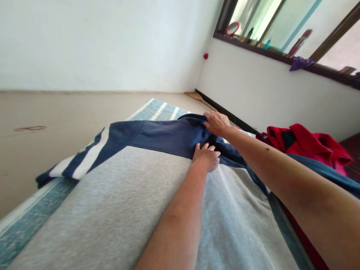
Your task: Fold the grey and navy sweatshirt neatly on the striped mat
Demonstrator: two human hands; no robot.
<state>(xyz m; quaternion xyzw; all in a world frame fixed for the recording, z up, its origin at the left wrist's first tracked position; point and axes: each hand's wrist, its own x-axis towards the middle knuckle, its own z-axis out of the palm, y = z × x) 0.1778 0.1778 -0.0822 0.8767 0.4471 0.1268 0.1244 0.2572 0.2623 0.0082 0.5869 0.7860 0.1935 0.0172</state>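
The sweatshirt (120, 195) lies spread on a striped cloth (157, 107), directly under both hands, its grey body running lengthwise away from the person and its dark blue neck end farthest off. One sleeve (91, 153) stretches out to the left. The left hand (206, 159) is nearer the body, resting on the blue cloth with fingers spread, apparently gripping nothing. The right hand (218, 123), just beyond it, has its fingers curled closed over the far neck edge, seemingly pinching the fabric.
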